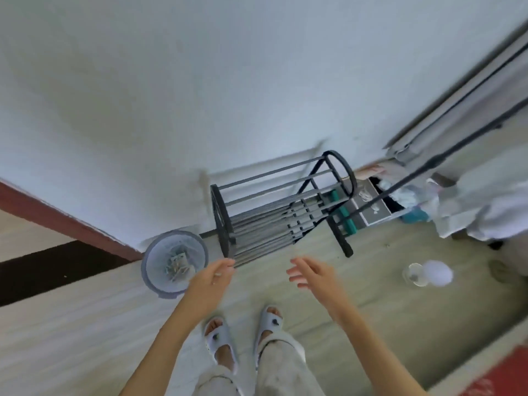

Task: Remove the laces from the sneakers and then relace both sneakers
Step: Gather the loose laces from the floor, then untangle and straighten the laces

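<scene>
Standing on a pale, streaky floor by a plain white wall, I see both of the person's hands held out with nothing in them.

The left hand has loose fingers near the front of a dark metal shoe rack made of thin grey bars. The right hand is spread wide. I cannot see any sneakers or laces. A round mesh waste bin with a plastic liner sits beside the rack. White slide sandals are on the feet.

Head-high, steeply down toward floor
</scene>
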Demonstrator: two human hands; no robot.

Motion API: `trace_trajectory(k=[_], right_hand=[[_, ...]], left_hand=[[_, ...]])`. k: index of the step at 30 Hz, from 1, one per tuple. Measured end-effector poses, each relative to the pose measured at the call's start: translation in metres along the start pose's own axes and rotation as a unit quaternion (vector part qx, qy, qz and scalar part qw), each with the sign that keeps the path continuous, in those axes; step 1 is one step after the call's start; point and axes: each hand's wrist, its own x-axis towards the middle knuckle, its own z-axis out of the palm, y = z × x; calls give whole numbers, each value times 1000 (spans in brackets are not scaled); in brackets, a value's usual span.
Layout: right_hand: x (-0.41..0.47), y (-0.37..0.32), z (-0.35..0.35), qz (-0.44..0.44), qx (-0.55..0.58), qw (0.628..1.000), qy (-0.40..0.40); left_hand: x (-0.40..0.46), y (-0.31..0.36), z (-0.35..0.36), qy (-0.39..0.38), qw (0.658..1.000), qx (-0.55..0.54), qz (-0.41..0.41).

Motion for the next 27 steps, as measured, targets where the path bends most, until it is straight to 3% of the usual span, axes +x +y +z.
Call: trace_trajectory(k=[6,9,12,18,22,27], right_hand=[[-39,57,-79,33,79,991,102],[-54,91,-112,71,175,970,156],[-60,122,-154,112,241,948,178],[-51,153,-276,81,245,936,241],[-38,166,-335,64,279,922,260],[-5,188,-371,105,285,919,251]], left_hand=[[25,75,79,-110,992,-45,31],[43,109,126,-146,985,48,76],[57,141,182,-143,979,103,99],[67,200,290,-163,980,71,89],[84,234,331,-178,975,82,102],[118,235,366,-191,972,111,78]])
